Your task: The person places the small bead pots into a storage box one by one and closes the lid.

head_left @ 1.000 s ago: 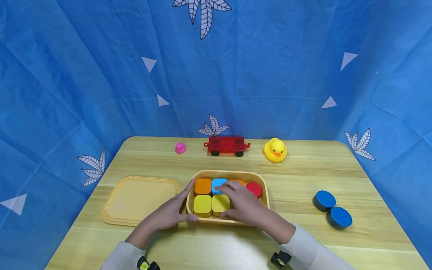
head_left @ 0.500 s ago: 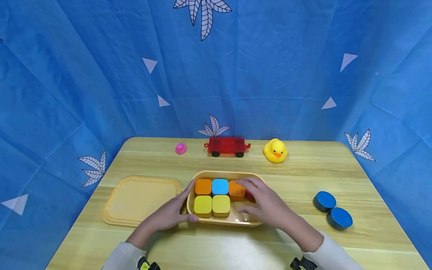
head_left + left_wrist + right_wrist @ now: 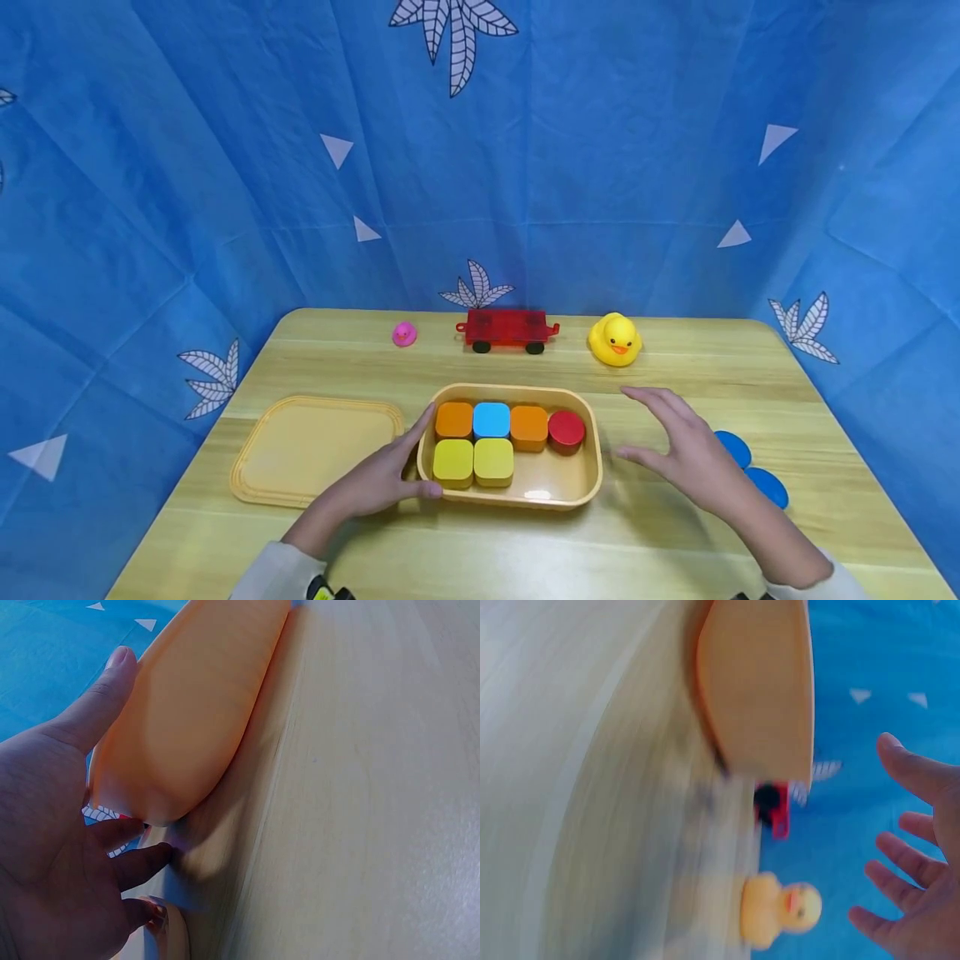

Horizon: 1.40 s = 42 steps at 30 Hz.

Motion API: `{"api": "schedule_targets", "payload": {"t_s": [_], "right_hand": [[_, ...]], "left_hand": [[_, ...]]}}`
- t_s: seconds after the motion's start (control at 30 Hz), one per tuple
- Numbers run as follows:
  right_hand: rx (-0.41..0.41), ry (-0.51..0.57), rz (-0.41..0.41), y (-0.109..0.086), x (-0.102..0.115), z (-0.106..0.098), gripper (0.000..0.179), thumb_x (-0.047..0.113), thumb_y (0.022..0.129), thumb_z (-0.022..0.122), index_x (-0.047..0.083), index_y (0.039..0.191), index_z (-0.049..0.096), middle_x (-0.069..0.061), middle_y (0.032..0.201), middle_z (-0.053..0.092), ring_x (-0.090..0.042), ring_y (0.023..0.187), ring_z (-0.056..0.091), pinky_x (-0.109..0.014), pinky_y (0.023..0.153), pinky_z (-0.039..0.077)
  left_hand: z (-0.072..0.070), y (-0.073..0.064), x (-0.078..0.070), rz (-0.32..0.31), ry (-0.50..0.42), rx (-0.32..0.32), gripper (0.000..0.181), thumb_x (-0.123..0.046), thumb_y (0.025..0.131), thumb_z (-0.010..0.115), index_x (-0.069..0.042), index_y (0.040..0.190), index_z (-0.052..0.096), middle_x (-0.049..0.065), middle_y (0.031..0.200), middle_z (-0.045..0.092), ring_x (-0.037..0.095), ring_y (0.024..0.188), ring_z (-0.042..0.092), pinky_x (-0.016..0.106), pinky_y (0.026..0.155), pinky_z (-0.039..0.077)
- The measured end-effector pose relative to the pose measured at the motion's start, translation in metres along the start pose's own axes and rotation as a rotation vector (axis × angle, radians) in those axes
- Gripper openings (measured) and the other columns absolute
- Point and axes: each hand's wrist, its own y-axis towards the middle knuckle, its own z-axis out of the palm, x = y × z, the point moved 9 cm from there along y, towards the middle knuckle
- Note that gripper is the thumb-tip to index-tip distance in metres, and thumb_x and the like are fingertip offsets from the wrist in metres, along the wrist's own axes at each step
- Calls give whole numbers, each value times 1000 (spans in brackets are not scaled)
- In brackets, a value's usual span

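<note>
Head view: just moved away from the round red block (image 3: 566,430) (left in the back-right corner of the tan box (image 3: 553,477)) with the right hand (image 3: 693,457), spread wide, pinching nothing, so free now. Touching the box's left edge with the left hand (image 3: 378,482), also spread.

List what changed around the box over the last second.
The right hand has moved out from over the box, rightward toward the blue discs; it holds nothing now, and the red round block is fully uncovered. The left hand stays at the box's left end. The square blocks, flat tan lid, red wagon, pink duck and yellow duck stay put.
</note>
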Motion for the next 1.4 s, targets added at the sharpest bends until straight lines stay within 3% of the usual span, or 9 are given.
{"api": "schedule_targets", "payload": {"t_s": [0.17, 0.37, 0.53, 0.9, 1.4], "right_hand": [[-28, -36, 60, -9, -36, -20, 81, 31, 84, 88, 7, 151, 49, -23, 143, 52, -50, 130, 48, -72, 96, 44], [73, -57, 193, -22, -84, -25, 88, 37, 88, 83, 2, 156, 39, -32, 149, 42, -58, 132, 40, -75, 95, 41], [147, -59, 262, -34, -109, -22, 94, 43, 89, 81, -1, 157, 34, -36, 149, 36, -61, 130, 39, -76, 92, 42], [233, -99, 300, -44, -127, -16, 87, 43, 89, 80, -8, 149, 42, -42, 138, 43, -64, 119, 49, -68, 85, 51], [252, -160, 303, -37, -132, -19, 68, 25, 89, 82, -10, 139, 54, -43, 134, 53, -63, 118, 53, -64, 85, 54]], "left_hand": [[0, 0, -1, -3, -2, 2, 113, -54, 88, 76, -41, 165, -6, 6, 172, 13, 42, 153, 28, 62, 120, 28], [0, -1, -1, 7, -4, 5, 112, -54, 89, 76, -40, 165, -5, 9, 172, 14, 43, 152, 28, 62, 120, 29], [0, -1, -1, 9, -7, 4, 112, -54, 89, 76, -40, 165, -5, 9, 172, 13, 43, 152, 28, 63, 120, 28], [0, -1, 0, 7, -12, 3, 113, -53, 88, 77, -41, 165, -6, 8, 172, 14, 41, 153, 28, 62, 121, 28], [0, -1, -2, 13, -23, 10, 111, -52, 90, 76, -40, 165, -4, 11, 172, 16, 42, 152, 28, 62, 121, 28]]}}
